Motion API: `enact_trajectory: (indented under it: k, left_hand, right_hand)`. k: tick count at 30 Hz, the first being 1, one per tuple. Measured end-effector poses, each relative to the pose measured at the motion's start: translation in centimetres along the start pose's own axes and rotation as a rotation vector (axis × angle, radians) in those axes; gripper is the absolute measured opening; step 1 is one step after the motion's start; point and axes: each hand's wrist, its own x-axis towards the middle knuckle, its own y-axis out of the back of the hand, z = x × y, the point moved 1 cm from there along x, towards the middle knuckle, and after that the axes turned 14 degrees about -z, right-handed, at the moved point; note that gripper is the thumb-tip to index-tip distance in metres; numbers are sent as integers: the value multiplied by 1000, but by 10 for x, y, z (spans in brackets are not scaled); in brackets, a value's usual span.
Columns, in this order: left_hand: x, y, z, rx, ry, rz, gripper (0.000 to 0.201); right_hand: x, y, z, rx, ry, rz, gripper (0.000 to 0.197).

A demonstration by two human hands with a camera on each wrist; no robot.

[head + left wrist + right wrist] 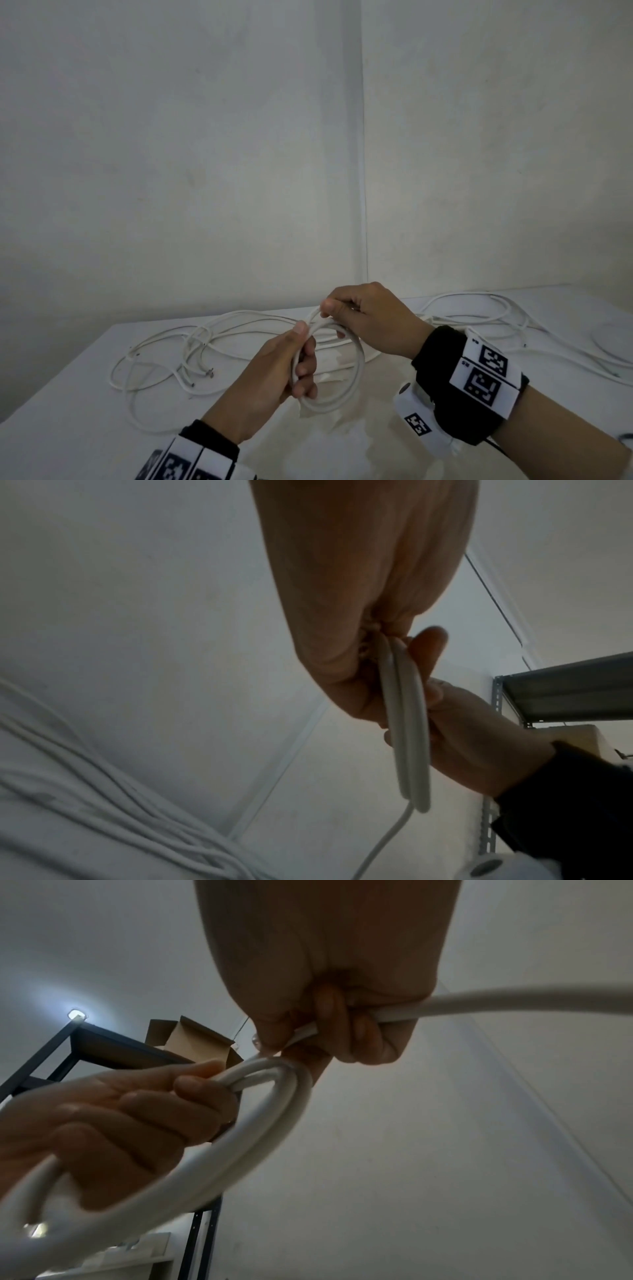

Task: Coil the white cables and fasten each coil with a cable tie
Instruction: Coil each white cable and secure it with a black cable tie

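Support: white flat-topped table (85, 394), set into corner of pale walls.

On it, left part: loose tangle of thin white round cables (191, 346), several overlapping loops, cut ends with bare tips showing near tangle's near side.

On it, right part: second spread of loose white cables (486, 310) in long open curves, running toward right edge.

On it, centre, near side: flat pale scrap, paper-like (330, 377), partly hidden; material unclear.
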Motion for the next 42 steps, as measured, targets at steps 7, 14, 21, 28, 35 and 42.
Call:
enact_trajectory:
  k: [7,14,21,28,35,42]
  left_hand:
    - [-1,-2,4,-26,-13,22,42]
    - [-1,3,2,-163,-60,89,43]
    - [1,5,0,-103,-52,94,40]
    - [0,6,6,15,-35,129,34]
    - [-1,29,7,-284,-158,263,36]
    - [-8,67,17,-437,-295,352,37]
  right_hand:
    - [4,1,2,55,-12,117,33]
    - [0,-5,-2,254,11,-103,34]
    - [-5,-12,2,236,-4,-23,37]
    - [-2,-10,4,191,23,-24,37]
    - [-15,-10,33,190,2,30,15]
    - [-30,-7,77,48,-117,66,19]
